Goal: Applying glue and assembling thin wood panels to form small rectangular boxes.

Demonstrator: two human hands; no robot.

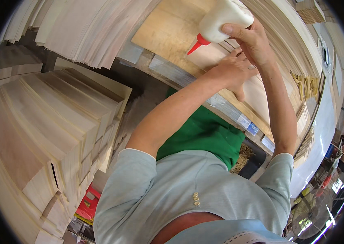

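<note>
Raised above the workbench, my right hand is closed around a white squeeze bottle. The bottle is tilted, and its red pointed nozzle aims down to the left, over a pale thin wooden board. My left hand presses on that board with thumb and fingers spread; my right wrist covers some of its fingertips. Under the pale board lies a wider, yellowish wooden board along the bench edge. Whether glue has come out of the nozzle cannot be made out.
Large stacks of wooden panels stand at the left, with another pile of sheets behind. Long stacked strips run along the right, beside yellowish bands. A green cloth hangs at the bench front. A fan stands lower right.
</note>
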